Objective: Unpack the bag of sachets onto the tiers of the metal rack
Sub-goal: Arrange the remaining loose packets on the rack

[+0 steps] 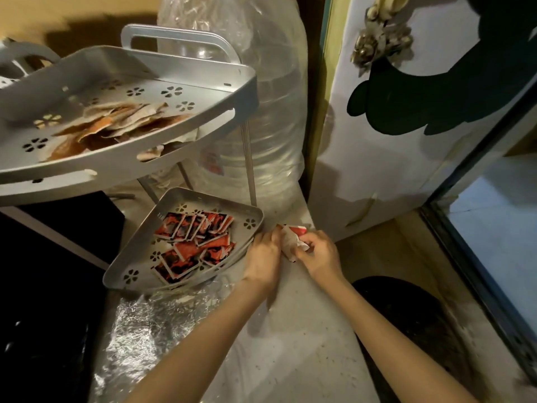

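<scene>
Down beside the rack's lower tier [136,263], already strewn with red sachets [191,242], the left hand [263,257] and right hand [318,257] both pinch the crumpled bag [293,238] over the table [290,330]. Seemingly nearly emptied; next, tipping out any remainder.
</scene>
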`<state>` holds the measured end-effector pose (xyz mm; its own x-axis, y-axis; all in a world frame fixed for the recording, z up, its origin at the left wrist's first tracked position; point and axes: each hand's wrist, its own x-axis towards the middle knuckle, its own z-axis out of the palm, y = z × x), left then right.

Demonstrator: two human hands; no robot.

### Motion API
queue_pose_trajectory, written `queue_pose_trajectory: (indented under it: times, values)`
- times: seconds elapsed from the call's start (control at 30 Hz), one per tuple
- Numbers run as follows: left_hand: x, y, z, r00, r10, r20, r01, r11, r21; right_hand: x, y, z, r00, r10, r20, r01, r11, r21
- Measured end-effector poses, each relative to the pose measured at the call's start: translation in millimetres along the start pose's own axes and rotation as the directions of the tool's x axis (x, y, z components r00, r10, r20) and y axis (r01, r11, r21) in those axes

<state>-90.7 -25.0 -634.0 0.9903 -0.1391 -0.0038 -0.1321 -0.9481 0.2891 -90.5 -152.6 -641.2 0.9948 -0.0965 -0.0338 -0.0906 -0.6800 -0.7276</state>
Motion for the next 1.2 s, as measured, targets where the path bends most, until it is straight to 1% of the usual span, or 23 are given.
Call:
queue_pose_trajectory:
  times: [0.07, 0.13, 0.2, 0.27, 0.33, 0.37, 0.43, 0.53, 0.6, 0.7, 0.83, 0.97, 1.07, 1.13, 1.2]
  values:
    - [-2.4, 0.4, -1.1, 0.999, 0.033, -0.033, -0.030, 0.997, 0.065, 0.3, 0.3, -3.4, 0.999, 0.030, 0.037, -0.033, 0.995, 0.091]
    - [-6.0, 0.1, -2.6, 0.996, 0.073, -0.056, -0.066, 0.991, 0.117, 0.7, 0.4, -7.2, 0.994, 0.059, 0.089, -0.071, 0.988, 0.137]
    - [-9.4, -1.1, -5.5, 0.994, 0.101, -0.034, -0.094, 0.980, 0.173, 0.6, -1.3, -11.3, 0.990, 0.088, 0.107, -0.106, 0.978, 0.178]
    - [-12.8, -2.6, -11.2, 0.996, 0.088, -0.003, -0.086, 0.978, 0.192, 0.0, -3.2, -15.9, 0.985, 0.125, 0.120, -0.151, 0.959, 0.241]
    - [-16.6, -2.0, -22.3, 0.996, 0.085, -0.007, -0.082, 0.981, 0.175, -2.5, -8.2, -23.3, 0.979, 0.139, 0.147, -0.179, 0.931, 0.318]
    - [-19.4, -0.8, -30.8, 0.996, 0.084, -0.017, -0.081, 0.987, 0.140, -4.4, -12.3, -28.0, 0.979, 0.130, 0.158, -0.179, 0.916, 0.359]
    - [-24.8, 1.9, -51.8, 0.996, 0.077, -0.048, -0.077, 0.997, 0.005, -9.2, -26.5, -39.8, 0.981, 0.096, 0.167, -0.162, 0.881, 0.445]
    - [-31.5, 7.1, -91.2, 0.991, 0.069, -0.112, -0.091, 0.976, -0.199, -12.6, -56.8, -62.3, 0.990, 0.053, 0.128, -0.112, 0.848, 0.518]
    - [-36.3, 12.4, -122.1, 0.980, 0.068, -0.186, -0.117, 0.956, -0.270, -14.3, -81.1, -79.8, 0.996, -0.007, 0.085, -0.039, 0.845, 0.534]
    - [-47.0, 26.0, -175.7, 0.953, 0.068, -0.294, -0.170, 0.926, -0.336, -17.9, -120.1, -105.4, 0.994, -0.107, 0.020, 0.075, 0.808, 0.584]
    - [-57.9, 34.8, -244.1, 0.907, 0.113, -0.407, -0.264, 0.904, -0.336, -21.8, -172.0, -132.1, 0.974, -0.218, -0.066, 0.207, 0.726, 0.656]
    - [-62.8, 27.1, -302.2, 0.853, 0.128, -0.506, -0.298, 0.916, -0.270, -20.1, -225.5, -148.5, 0.939, -0.314, -0.138, 0.323, 0.671, 0.668]
    - [-64.9, 9.8, -334.5, 0.820, 0.086, -0.565, -0.278, 0.924, -0.263, -16.4, -263.0, -153.0, 0.915, -0.380, -0.132, 0.364, 0.642, 0.675]
    - [-63.3, -7.3, -347.3, 0.802, 0.034, -0.596, -0.234, 0.936, -0.262, -11.0, -283.1, -149.1, 0.903, -0.411, -0.121, 0.376, 0.624, 0.685]
    - [-60.2, -27.2, -352.8, 0.802, -0.032, -0.596, -0.180, 0.939, -0.293, -4.5, -299.2, -141.2, 0.902, -0.422, -0.085, 0.365, 0.644, 0.672]
